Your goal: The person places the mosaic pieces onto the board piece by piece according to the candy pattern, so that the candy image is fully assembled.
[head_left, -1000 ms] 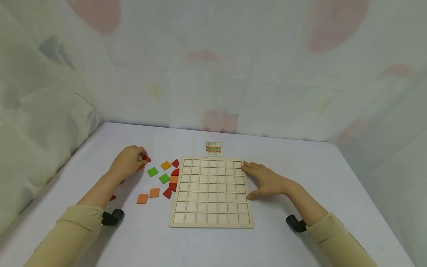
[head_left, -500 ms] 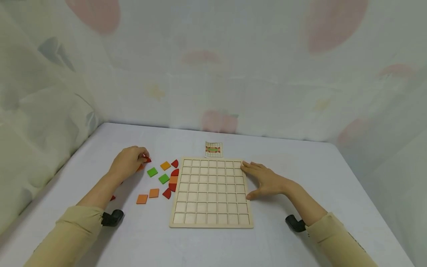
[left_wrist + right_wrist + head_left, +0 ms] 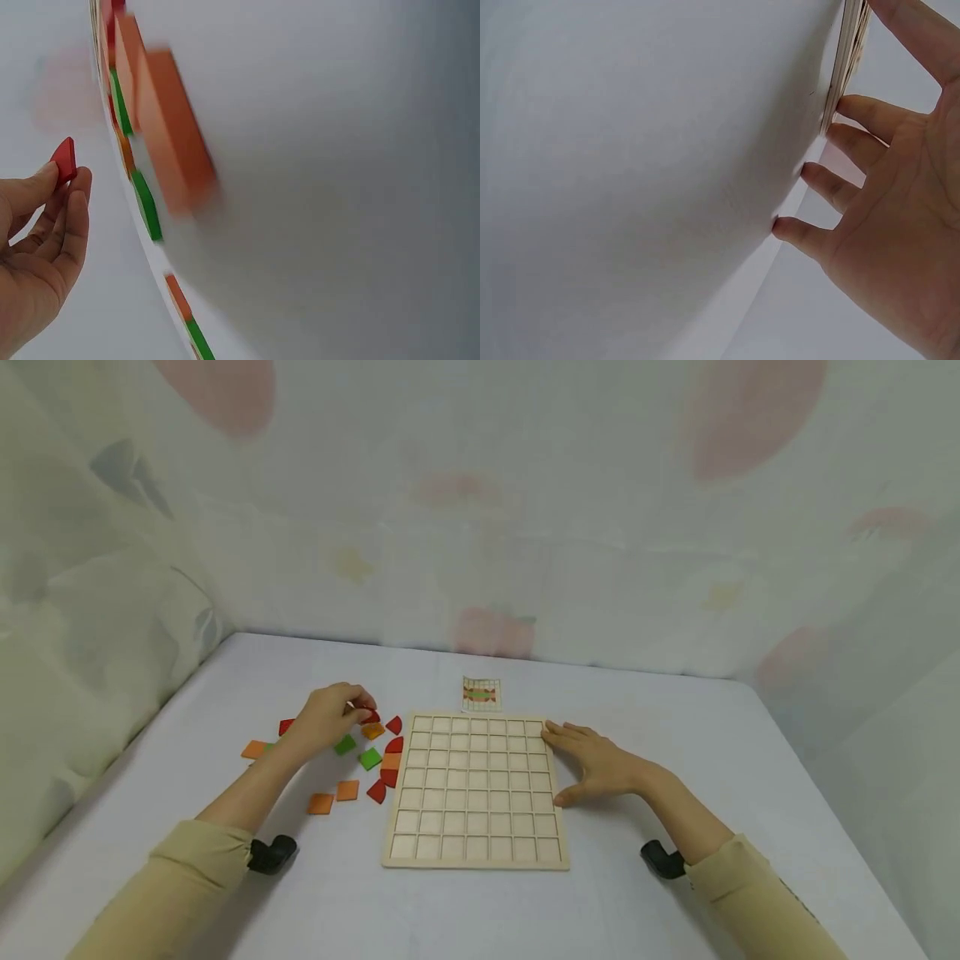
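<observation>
Between thumb and fingers, my left hand [image 3: 327, 718] pinches a red quarter-circle tile [image 3: 65, 161], lifted off the table in the left wrist view. Below it lie an orange-yellow square tile [image 3: 372, 732] and green square tiles [image 3: 371, 758]. A wooden grid board [image 3: 478, 789] lies flat in the middle, its cells bare. My right hand [image 3: 600, 764] is spread at the board's right edge, thumb and fingertips touching it. In the right wrist view the fingers reach the board's side [image 3: 845, 67] and the tabletop.
A small pattern card [image 3: 482, 694] lies behind the board. Red tiles [image 3: 377, 791] and an orange tile [image 3: 391, 762] sit along the board's left edge. More orange squares [image 3: 320, 803] lie nearer me, and other tiles [image 3: 256, 749] are partly behind the left forearm.
My left hand has moved right toward the board with the red tile, uncovering tiles at the left. My right hand has stayed in place at the board's edge.
</observation>
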Available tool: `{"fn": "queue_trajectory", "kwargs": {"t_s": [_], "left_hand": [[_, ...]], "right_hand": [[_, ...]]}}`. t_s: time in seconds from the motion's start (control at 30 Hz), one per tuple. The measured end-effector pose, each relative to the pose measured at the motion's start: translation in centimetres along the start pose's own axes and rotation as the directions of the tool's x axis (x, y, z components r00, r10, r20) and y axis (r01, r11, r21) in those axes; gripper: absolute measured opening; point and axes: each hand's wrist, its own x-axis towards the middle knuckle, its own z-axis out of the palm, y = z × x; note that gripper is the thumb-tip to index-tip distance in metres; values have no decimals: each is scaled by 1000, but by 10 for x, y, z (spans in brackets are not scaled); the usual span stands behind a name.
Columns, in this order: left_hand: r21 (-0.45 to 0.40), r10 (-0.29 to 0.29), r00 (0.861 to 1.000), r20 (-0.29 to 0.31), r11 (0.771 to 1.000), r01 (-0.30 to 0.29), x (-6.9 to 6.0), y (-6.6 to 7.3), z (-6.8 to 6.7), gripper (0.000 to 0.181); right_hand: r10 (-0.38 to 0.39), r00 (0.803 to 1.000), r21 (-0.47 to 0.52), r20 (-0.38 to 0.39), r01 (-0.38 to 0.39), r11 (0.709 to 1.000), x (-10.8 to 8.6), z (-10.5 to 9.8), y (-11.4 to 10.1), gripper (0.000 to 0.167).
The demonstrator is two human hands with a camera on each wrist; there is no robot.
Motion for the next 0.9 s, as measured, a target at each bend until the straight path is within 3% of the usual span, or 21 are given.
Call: {"fn": "queue_trajectory", "kwargs": {"t_s": [0.1, 0.3, 0.63, 0.9], "left_hand": [[-35, 8, 999, 37, 999, -6, 1, 13, 6, 11], [-63, 30, 995, 93, 998, -24, 2, 26, 18, 12], [-87, 52, 988, 143, 995, -40, 4, 34, 32, 13], [-98, 31, 982, 184, 995, -13, 0, 38, 39, 7]], "right_hand": [[-1, 1000, -5, -3, 1, 1000, -1, -1, 1, 103], [3, 1000, 5, 6, -3, 1000, 1, 0, 2, 102], [10, 1000, 6, 8, -10, 1000, -1, 0, 3, 103], [10, 1000, 4, 10, -10, 1000, -1, -1, 2, 102]]}}
